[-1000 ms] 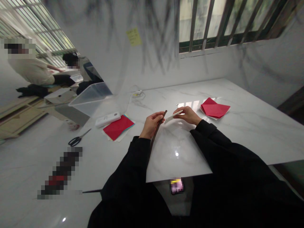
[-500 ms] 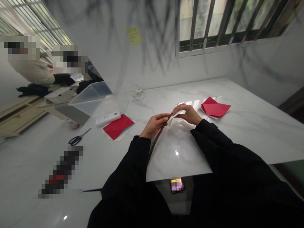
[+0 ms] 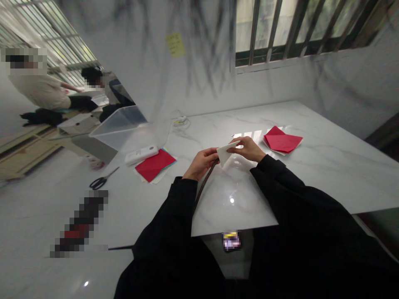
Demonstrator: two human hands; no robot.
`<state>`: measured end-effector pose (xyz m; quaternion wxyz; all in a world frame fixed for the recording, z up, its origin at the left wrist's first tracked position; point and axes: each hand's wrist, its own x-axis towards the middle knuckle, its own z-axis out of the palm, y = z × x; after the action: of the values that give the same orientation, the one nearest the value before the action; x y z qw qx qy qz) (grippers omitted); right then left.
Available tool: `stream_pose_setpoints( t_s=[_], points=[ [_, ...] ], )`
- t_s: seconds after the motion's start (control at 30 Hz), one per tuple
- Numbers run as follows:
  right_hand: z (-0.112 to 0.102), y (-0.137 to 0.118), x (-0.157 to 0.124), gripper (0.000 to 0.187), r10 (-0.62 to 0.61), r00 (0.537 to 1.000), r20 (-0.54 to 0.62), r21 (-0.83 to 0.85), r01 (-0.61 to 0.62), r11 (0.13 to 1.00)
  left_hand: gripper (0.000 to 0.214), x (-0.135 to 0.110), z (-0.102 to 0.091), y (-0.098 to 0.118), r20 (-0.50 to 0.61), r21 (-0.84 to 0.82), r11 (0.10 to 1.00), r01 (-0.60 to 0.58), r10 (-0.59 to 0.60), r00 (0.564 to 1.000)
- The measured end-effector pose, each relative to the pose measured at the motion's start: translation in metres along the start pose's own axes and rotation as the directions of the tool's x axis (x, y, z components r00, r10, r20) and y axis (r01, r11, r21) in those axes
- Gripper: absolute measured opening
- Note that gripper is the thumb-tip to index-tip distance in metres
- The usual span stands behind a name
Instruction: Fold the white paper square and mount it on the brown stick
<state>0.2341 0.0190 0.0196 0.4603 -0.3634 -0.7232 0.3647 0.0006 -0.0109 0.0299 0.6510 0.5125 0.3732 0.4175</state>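
Observation:
Above the table's middle, my left hand (image 3: 202, 163) is closed round a long thin dark brown strip (image 3: 204, 186), which hangs down beside my left sleeve. Its upper end is hidden behind a small cream-white piece that looks like paper (image 3: 224, 154). Fingers of my right hand (image 3: 247, 148) pinch the far side of this white piece. My left fingertips meet its left edge; whether they grip it too, I cannot tell. Both hands are close together, with the white piece between them.
Red and other coloured sheets (image 3: 156, 165) lie left beside a white device (image 3: 141, 155). Black-handled scissors (image 3: 99, 182) are farther left, near a blurred-out dark item (image 3: 81, 224). More red sheets (image 3: 283, 140) lie right. A clear bin (image 3: 120, 124) stands at back left; two people sit beyond.
The white piece has turned from nearly edge-on to show its flat face. It now covers the strip's upper end, which stuck out past my left fingers before.

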Motion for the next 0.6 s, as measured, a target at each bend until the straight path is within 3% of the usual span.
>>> stream_pose_setpoints(
  t_s=[0.27, 0.6],
  points=[
    [0.007, -0.006, -0.001, 0.042, 0.170, 0.981, 0.090, 0.362, -0.191, 0.912, 0.045, -0.001, 0.005, -0.002, 0.051, -0.016, 1.000, -0.009, 0.010, 0.999],
    [0.016, -0.001, -0.002, 0.040, 0.295, 0.951, 0.090, 0.546, -0.295, 0.784, 0.041, -0.003, 0.009, -0.001, 0.061, -0.010, 1.000, -0.002, 0.003, 0.998]
  ],
)
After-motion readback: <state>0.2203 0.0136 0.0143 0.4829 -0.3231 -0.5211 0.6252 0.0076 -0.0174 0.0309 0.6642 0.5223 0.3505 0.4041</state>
